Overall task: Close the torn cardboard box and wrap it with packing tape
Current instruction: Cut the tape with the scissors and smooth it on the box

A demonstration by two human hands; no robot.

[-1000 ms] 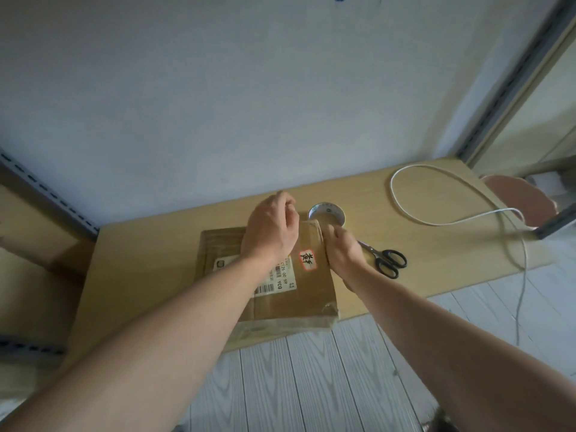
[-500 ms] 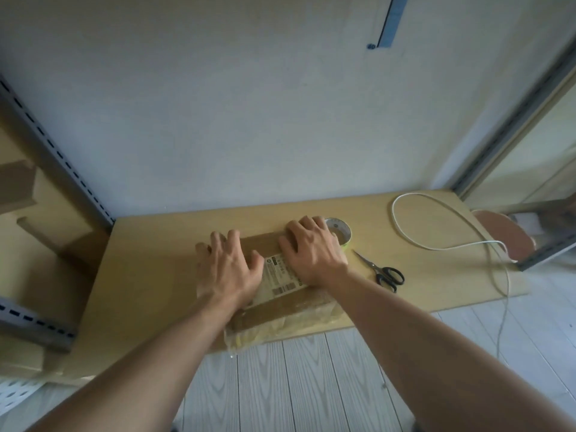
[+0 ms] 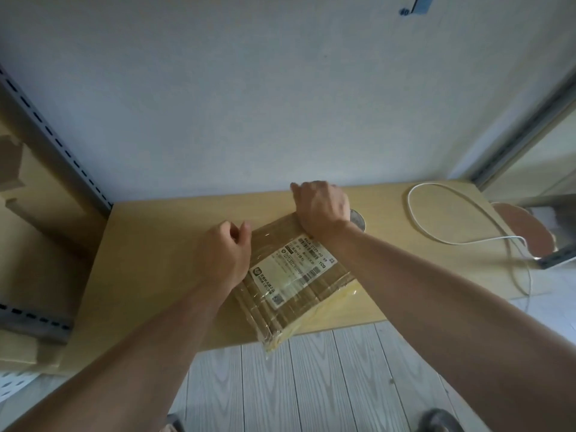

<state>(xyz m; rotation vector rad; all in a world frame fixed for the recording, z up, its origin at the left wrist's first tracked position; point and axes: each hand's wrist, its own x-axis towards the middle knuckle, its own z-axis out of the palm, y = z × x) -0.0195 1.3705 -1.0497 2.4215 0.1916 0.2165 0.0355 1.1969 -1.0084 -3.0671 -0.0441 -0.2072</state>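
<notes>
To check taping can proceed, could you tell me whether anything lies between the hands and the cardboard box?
Nothing visible: the left hand grips the left edge of the cardboard box, the right hand its far corner.

A brown cardboard box lies at a slant in the middle of the picture on a light wooden worktop. Its near corner sticks out past the front edge. A white label sits on top, under shiny clear tape. The left grip rests against the box's left side with fingers curled; I cannot tell if it holds the box. The right grip curls over the box's far corner. A tape roll peeks out just behind the right wrist. A white cable loops at the right. Grey floor planks fill the bottom.
</notes>
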